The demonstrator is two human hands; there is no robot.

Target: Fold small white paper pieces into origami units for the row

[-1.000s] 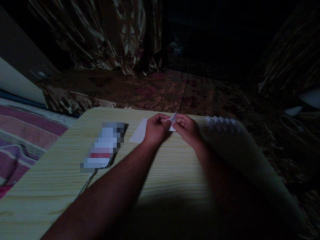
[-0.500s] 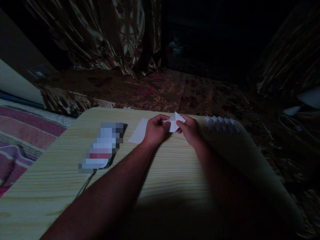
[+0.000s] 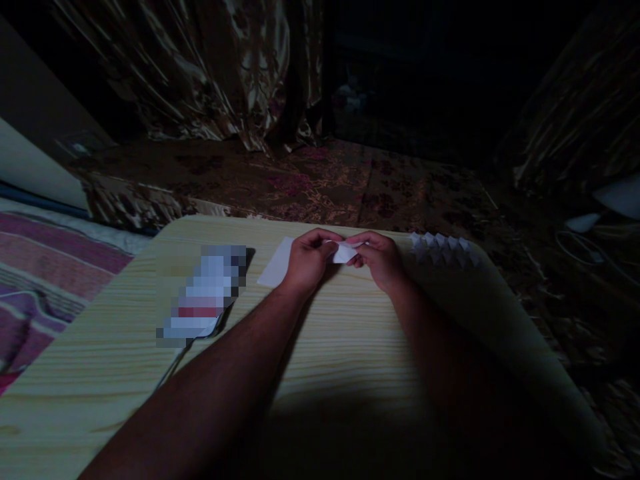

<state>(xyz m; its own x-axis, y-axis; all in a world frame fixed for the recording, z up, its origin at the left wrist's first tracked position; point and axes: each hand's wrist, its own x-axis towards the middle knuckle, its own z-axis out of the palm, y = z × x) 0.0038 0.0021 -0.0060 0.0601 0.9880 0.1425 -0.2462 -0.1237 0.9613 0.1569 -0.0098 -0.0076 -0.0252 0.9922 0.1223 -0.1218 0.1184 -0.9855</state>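
Both of my hands meet near the far edge of a light wooden table [image 3: 320, 347]. My left hand [image 3: 307, 260] and my right hand [image 3: 381, 260] pinch a small folded piece of white paper [image 3: 344, 252] between their fingertips, just above the tabletop. A flat white sheet of paper [image 3: 277, 263] lies under and left of my left hand. A row of several small folded white paper pieces [image 3: 443, 248] sits to the right of my right hand, close to the table's far right corner.
A blurred rectangular object [image 3: 203, 297] with a thin cable lies on the table's left part. Beyond the table are a patterned carpet [image 3: 320, 180] and shiny curtains [image 3: 200, 67]. A striped pink cloth [image 3: 45, 280] lies left. The room is dim.
The folded paper stood up as a point between my fingers half a second ago; now it is pressed lower and flatter. My hands stay in the same spot.
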